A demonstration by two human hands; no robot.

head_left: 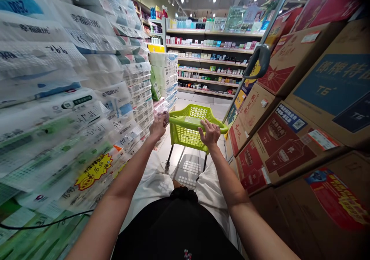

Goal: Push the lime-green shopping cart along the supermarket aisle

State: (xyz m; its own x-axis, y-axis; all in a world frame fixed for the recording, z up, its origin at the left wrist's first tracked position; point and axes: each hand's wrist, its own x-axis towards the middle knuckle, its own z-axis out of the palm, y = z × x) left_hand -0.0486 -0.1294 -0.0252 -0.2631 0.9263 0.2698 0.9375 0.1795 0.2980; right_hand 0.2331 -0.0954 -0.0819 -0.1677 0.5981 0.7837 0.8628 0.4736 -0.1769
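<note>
A lime-green shopping cart (187,136) with a perforated plastic basket stands right in front of my body. My left hand (157,126) is closed at the left end of its handle. By those fingers is a small mauve bit (165,117) that I cannot make out. Farther right, my right hand (210,132) has its fingers bent over the same handle, with the thumb below it. Between both hands, a pale label lies along the green handle bar (185,120).
Tall stacks of wrapped tissue packs (106,94) line my left side closely. Cardboard cartons (277,133) rise on the right, beside a glass door edge with a grey handle (258,61). Shelves of small goods (208,56) stand across the tiled floor (196,98) ahead.
</note>
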